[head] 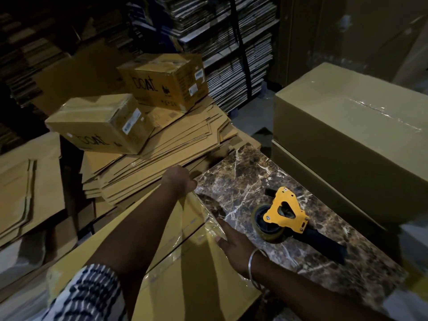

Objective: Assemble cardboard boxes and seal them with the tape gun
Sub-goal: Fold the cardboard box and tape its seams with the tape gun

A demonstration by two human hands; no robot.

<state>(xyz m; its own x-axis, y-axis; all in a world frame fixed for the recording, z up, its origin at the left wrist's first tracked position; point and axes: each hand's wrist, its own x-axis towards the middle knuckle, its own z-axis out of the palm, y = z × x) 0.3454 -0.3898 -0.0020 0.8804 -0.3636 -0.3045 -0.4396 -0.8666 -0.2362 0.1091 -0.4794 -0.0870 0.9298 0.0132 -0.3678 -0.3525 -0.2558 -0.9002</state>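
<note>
From my remote seat I see the left hand (179,181) at the far corner of the cardboard box (185,262), its fingers curled over that corner's edge and gripping it. The right hand (231,243) lies flat on the box's right edge with fingers straight and close together, pressing down where shiny clear tape (209,224) runs along the seam; a thin metal bangle (252,262) circles that wrist, and a checked sleeve (90,295) covers the left upper arm. The box lies tilted against the left side of the marbled brown tabletop (243,181). Just right of my right hand, resting on its side on the tabletop, is the tape gun (287,216), with a yellow frame, a black handle pointing toward the lower right and a roll of tape on its wheel. Beyond the left hand rises a pile of flattened boxes (173,149), and on it sit two small sealed cartons (99,121) and (166,79); each carries dark lettering that seems to read "boAt", plus white stickers too small to read. To the right stand large plain boxes (347,126), one on another, the top one taped. Shelves of stacked flat cardboard (231,54) fill the dim background.
</note>
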